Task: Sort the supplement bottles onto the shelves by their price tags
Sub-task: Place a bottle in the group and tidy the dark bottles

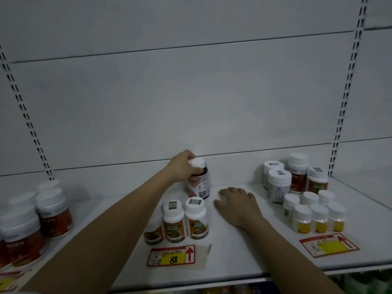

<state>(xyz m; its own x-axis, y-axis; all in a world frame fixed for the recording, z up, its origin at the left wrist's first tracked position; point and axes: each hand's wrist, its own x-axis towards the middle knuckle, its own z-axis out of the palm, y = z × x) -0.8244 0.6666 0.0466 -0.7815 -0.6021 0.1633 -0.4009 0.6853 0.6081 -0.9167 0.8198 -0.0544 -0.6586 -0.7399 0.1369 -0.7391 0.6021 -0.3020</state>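
My left hand [182, 166] grips a dark supplement bottle [200, 183] with a white cap by its neck, at the back middle of the white shelf [237, 257]. The bottle stands slightly tilted on the shelf. My right hand [236, 203] rests flat on the shelf just right of it, fingers spread, holding nothing. In front of the dark bottle stand three white-capped bottles with orange-green labels [184, 219], behind a red and yellow price tag marked 88 [172, 255].
A group of several bottles [305, 194], large at the back and small yellow-filled ones in front, stands at the right behind another price tag [329, 246]. Red-labelled jars [36, 221] stand at the left. Slotted uprights flank the back panel.
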